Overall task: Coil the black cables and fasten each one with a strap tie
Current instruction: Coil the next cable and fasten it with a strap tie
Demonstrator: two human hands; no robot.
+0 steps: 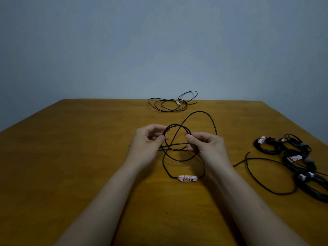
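Note:
A thin black cable (182, 158) is looped in a loose coil above the middle of the wooden table (71, 157). My left hand (149, 141) pinches the coil's left side. My right hand (204, 144) pinches its right side. A white and red paper label (187, 178) marked with handwritten characters hangs on the lowest loop near me. One long loop rises behind the hands, and the cable's tail (262, 174) trails away over the table to the right.
A second loose black cable (170, 103) with a small label lies at the table's far edge. Several coiled black cables (301, 160) with labels and grey strap ties are piled at the right edge. A plain wall stands behind.

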